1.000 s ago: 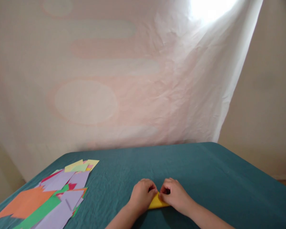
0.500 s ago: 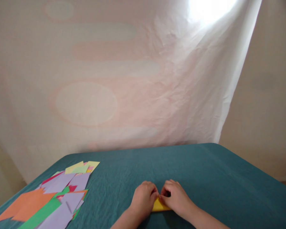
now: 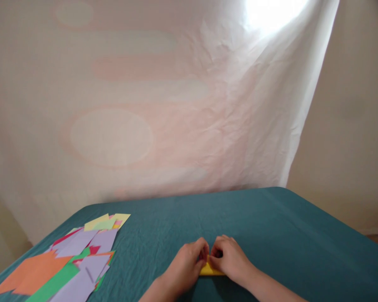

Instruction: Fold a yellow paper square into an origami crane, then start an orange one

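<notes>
A small folded yellow paper [image 3: 210, 270] lies on the teal tablecloth [image 3: 271, 226] near the front edge, mostly covered by my hands. My left hand [image 3: 189, 264] rests on its left part with fingers curled and fingertips pinching the top edge. My right hand [image 3: 231, 259] sits on its right part, fingers curled down, thumb and fingertips pinching the same edge. The two hands meet fingertip to fingertip above the paper's middle.
A loose pile of coloured paper sheets [image 3: 66, 264], orange, green, lilac, red and yellow, is spread over the table's left front. A wrinkled white cloth backdrop [image 3: 164, 105] hangs behind the table. A beige wall [image 3: 353, 126] stands at the right.
Both hands have closed in over the yellow paper, so less of it shows. The view has shifted slightly.
</notes>
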The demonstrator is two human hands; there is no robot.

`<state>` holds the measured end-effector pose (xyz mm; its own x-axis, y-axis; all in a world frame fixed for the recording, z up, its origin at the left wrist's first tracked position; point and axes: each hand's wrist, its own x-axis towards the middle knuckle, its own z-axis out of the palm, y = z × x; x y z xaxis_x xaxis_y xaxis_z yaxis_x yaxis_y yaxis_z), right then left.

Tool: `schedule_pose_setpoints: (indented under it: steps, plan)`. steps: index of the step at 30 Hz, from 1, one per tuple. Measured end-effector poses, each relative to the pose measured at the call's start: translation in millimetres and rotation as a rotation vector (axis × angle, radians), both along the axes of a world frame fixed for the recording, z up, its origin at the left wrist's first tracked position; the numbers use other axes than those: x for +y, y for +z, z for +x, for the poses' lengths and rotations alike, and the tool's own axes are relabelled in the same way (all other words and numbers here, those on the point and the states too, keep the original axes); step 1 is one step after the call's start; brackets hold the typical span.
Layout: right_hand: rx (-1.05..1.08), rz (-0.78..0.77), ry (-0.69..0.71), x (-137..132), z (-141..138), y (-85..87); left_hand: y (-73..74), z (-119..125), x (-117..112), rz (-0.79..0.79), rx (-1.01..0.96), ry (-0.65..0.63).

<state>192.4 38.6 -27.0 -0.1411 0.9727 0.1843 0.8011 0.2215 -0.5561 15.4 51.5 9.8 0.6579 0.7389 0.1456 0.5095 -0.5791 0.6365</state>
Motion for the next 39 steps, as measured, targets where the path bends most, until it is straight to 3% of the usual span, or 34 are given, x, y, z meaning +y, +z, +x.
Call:
schedule_pose_setpoints:
  steps: [4, 10, 15, 24, 39]
  plan:
    - [0.008, 0.008, 0.001, 0.0, -0.3, 1.8, 5.4, -3.8, 1.5, -0.060, 0.035, -0.035]
    - [0.029, 0.095, 0.021, -6.0, 3.2, 3.3, -0.5, -1.5, 4.1, -0.031, 0.083, -0.018]
    - [0.018, 0.224, 0.357, -18.6, 13.2, 10.0, -1.8, -0.4, 1.4, 0.004, 0.115, -0.015]
    - [-0.183, 0.188, 0.543, -26.9, 19.3, 27.3, -1.3, 1.2, -0.7, 0.009, 0.148, 0.022]
    - [-0.450, 0.182, 0.591, -37.8, 20.1, 46.1, -4.7, 2.9, 1.5, -0.098, 0.108, 0.020]
